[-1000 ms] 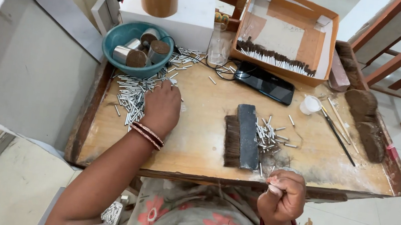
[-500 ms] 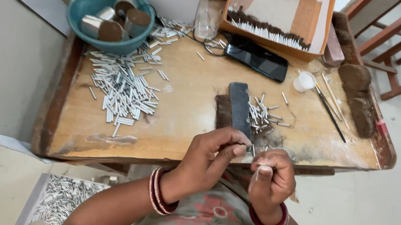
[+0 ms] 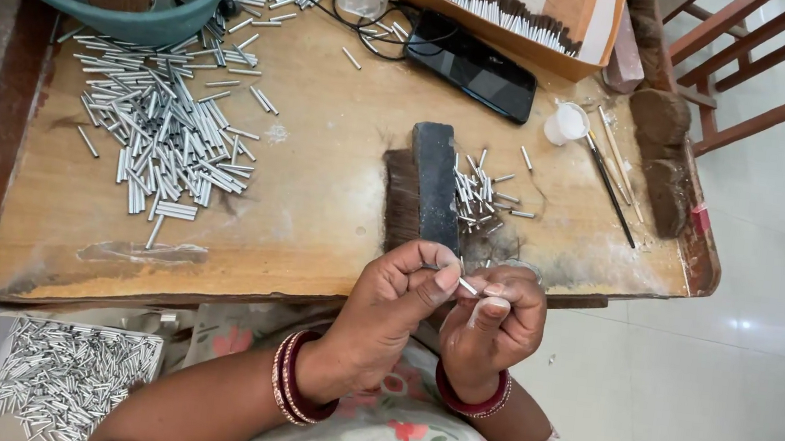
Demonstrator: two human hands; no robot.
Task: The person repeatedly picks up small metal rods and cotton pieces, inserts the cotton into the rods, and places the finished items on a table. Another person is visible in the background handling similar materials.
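Both hands, left hand [image 3: 399, 295] and right hand [image 3: 494, 326], pinch one small metal tube [image 3: 469, 285] together off the worktop [image 3: 316, 202] near edge; loose grip risks dropping it.

Black dark-screened phone [image 3: 470, 65] beside open brown cardboard box [image 3: 574, 15], table's far edge

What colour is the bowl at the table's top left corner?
Teal, a blue-green plastic bowl holding metal cans; the head view shows it best.

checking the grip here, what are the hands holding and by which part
Both hands pinch one small silver tube: the left hand grips one end between thumb and forefinger, the right hand the other end.
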